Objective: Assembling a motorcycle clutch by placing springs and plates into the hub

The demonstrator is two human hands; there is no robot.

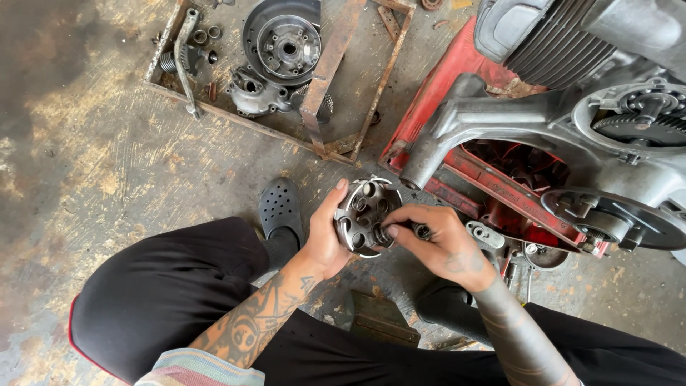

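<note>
The person's black-trousered knees (164, 300) filled the near edge, both forearms reaching out between them. The left hand (325, 239) cupped a round metal clutch hub (366, 216) from beneath, fingers closed around its rim, holding it above the concrete floor (86, 164). The right hand (439, 239) pinched a small dark part (420, 230) at the hub's face, apparently mid-fitting; next seemed to call for steady alignment. An engine casing (572, 121) sat beside.

Grey engine (572, 107), rusty parts tray (357, 136)

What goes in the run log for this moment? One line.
left hand grips round metal hub | right hand fingers at hub pocket | engine beside
</note>
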